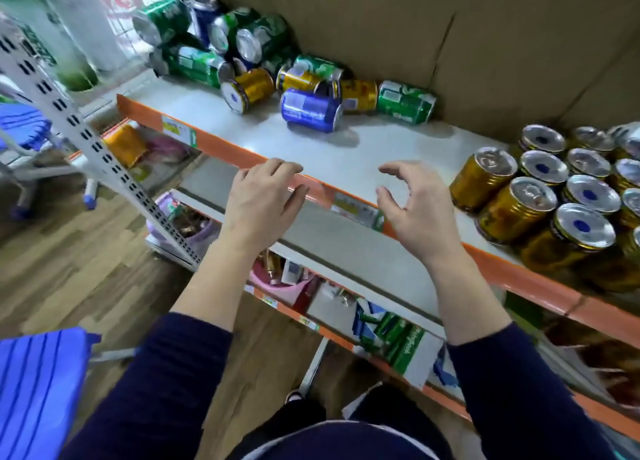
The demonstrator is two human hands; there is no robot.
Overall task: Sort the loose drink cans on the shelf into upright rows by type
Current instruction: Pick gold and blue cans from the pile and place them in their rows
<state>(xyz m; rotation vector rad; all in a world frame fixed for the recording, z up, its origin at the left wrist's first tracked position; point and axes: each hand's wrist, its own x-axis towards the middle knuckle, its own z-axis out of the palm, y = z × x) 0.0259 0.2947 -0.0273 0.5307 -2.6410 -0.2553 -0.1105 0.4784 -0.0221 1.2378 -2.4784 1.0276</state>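
Note:
A heap of loose cans lies on its side at the back left of the white shelf [311, 154]: green cans [194, 64], gold cans [249, 89] and a blue can [310, 109] nearest me. One green can [405, 102] lies apart against the cardboard. At the right, several gold cans [540, 196] stand upright in rows. My left hand [263, 203] hovers at the shelf's orange front edge, fingers relaxed, holding nothing. My right hand [415, 203] is over the front of the shelf, fingers loosely curved and spread, also empty.
Brown cardboard [450, 37] backs the shelf. A perforated white upright [86, 137] stands to the left. Lower shelves [346, 251] carry mixed goods. A blue stool [38, 390] sits at the bottom left on the wooden floor.

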